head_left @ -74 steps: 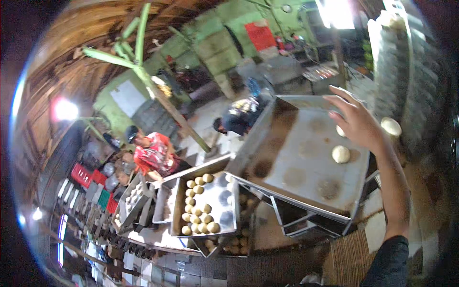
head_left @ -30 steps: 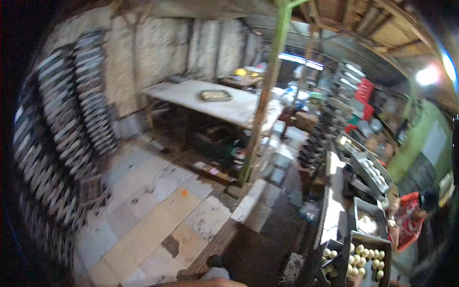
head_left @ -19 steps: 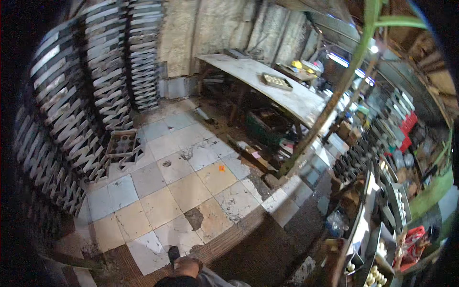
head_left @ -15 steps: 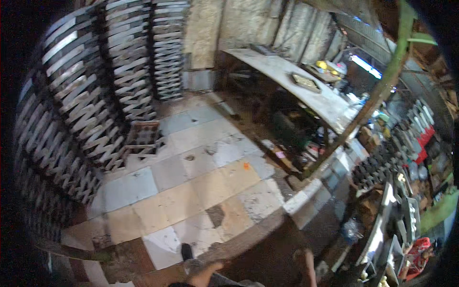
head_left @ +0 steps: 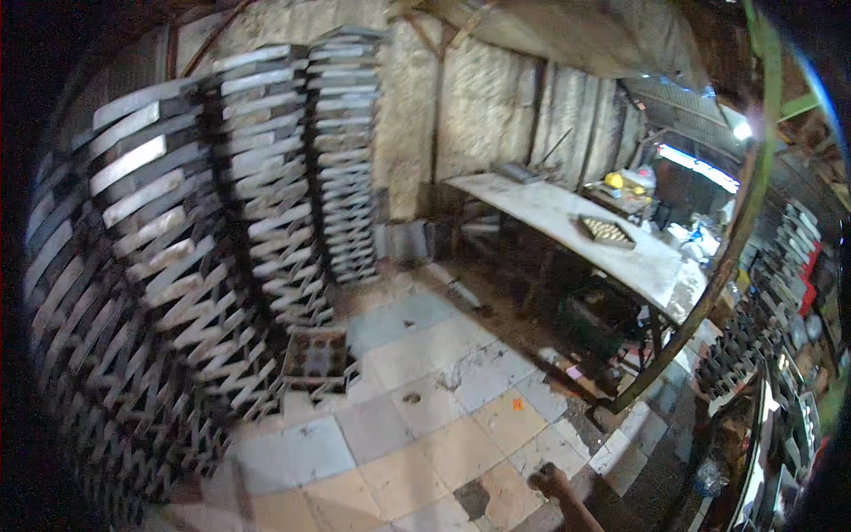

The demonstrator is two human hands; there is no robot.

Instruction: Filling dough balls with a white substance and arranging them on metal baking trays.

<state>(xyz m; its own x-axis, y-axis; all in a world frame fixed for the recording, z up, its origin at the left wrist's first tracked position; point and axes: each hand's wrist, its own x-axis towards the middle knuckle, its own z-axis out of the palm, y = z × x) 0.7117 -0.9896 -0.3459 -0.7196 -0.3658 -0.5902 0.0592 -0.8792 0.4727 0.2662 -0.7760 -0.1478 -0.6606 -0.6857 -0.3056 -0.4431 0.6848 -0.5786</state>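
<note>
Low in the picture, right of the middle, my right hand hangs over the tiled floor. Its fingers look loosely curled, and I see nothing in them. It touches nothing. My left hand is out of view. Beyond the right hand, a small orange scrap lies on the tiles. Farther off stands a long, pale-topped table, with a dark tray of small pale rounded pieces on it.
Tall stacks of slatted trays line the left side. At their foot sits a square crate. A slanting wooden post stands at the table's near end. More trays and clutter fill the right side.
My view has tilted up, so the table, stacks and floor appear lower. My left hand and a foot have left the picture. My right hand has swung forward over the tiles.
</note>
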